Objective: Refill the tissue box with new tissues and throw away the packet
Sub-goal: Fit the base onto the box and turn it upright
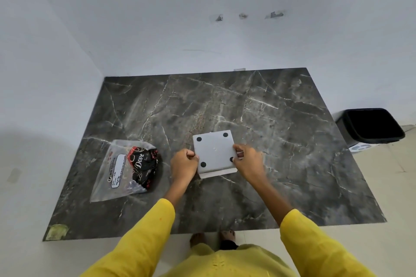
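A: So, where is the tissue box (pixel 213 152)?

B: It sits in the middle of the dark marble counter (pixel 281 141), turned upside down. You can see its flat grey bottom with four little black round feet at the corners. A thin white edge peeks out under its near side.

A: Who is holding it?

B: A person in yellow sleeves (pixel 144 238). The left hand (pixel 183 164) has its grip closed tight on the left side of the box. The right hand (pixel 246 161) has its grip closed on the right side, with the fingers curled over the edge.

A: And the new tissues?

B: The packet (pixel 126 168) lies flat on the counter, to the left of the box, near the left hand but not touching it. It is a clear bag with black and red tissues inside and a white label.

A: Is there a bin?

B: Yes, a black bin (pixel 371 125) stands on the floor, off the right side of the counter, well apart from the box.
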